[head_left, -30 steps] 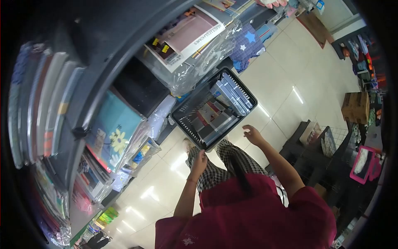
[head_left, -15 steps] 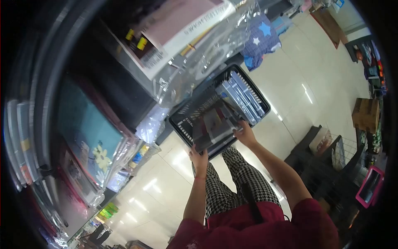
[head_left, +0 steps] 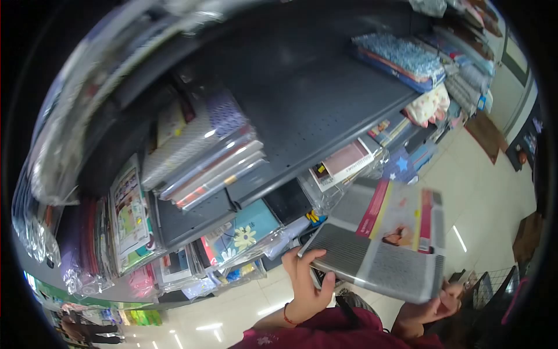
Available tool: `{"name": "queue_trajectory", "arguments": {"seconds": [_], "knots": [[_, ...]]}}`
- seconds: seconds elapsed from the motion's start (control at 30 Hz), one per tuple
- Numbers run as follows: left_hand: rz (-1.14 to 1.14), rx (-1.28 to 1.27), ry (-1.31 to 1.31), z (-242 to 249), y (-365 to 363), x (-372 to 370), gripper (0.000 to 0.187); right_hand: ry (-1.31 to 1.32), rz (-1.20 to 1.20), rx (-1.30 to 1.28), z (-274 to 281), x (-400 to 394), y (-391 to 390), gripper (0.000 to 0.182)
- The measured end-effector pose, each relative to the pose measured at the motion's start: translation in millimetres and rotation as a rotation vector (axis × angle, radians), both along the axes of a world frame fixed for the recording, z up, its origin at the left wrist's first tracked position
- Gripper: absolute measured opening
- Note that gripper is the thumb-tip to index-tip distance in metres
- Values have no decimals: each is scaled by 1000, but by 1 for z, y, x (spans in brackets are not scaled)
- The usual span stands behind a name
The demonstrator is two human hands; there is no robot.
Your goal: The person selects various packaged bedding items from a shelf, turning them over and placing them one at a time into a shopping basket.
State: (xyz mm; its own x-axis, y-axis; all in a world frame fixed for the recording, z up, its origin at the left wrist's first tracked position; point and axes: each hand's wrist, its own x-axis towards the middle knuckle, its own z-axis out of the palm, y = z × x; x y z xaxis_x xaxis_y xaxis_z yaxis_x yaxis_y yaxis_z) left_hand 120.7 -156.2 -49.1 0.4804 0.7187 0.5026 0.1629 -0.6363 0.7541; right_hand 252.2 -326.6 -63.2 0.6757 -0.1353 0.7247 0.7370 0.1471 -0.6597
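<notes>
Between my two hands is a flat plastic-wrapped pack of grey checked fabric [head_left: 401, 270], with a pink-edged printed paper band across it. My left hand [head_left: 308, 285] grips its left corner, fingers on top and thumb at the front edge. My right hand [head_left: 436, 308] is closed at the lower right corner, its fingers slightly blurred. The pack is raised and tilted in front of the shelving, its far edge blurred. It covers most of what lies below, and the black basket cannot be made out.
A dark metal shelf [head_left: 302, 116] spans the view. On it are a stack of wrapped fabric packs [head_left: 209, 151] and a blue fluffy folded textile [head_left: 401, 58]. Lower down lie a teal pack with flowers [head_left: 250, 230] and a white-framed pack [head_left: 343, 163]. Pale tiled floor [head_left: 465, 203] lies right.
Both hands have lifted the grey checked fabric pack out of the black basket, up to shelf height. The view has tilted up from the floor to the shelves.
</notes>
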Motion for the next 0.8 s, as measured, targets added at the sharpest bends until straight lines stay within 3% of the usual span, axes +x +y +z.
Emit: {"name": "queue_trajectory", "arguments": {"seconds": [0.17, 0.23, 0.37, 0.43, 0.5, 0.57, 0.67, 0.8], "knots": [[65, 379, -372, 54, 24, -50, 47, -110, 193, 430, 53, -37, 35, 9], [108, 527, -539, 59, 42, -72, 49, -60, 319, 381, 71, -51, 62, 10], [380, 533, -349, 82, 74, -118, 49, -186, 439, 316, 78, -40, 152, 12], [502, 513, -135, 99, 101, -127, 49, -262, 177, 204, 99, -33, 222, 13], [516, 462, -39, 107, 138, -127, 57, 38, 569, 49, 108, -34, 265, 16], [590, 538, 17, 100, 180, -125, 49, 22, 656, -45, 98, -25, 314, 13], [612, 666, 40, 93, 228, -129, 44, -119, 414, -134, 102, -27, 351, 15], [670, 703, 88, 90, 250, -128, 44, -99, 450, -183, 101, -13, 389, 17]]}}
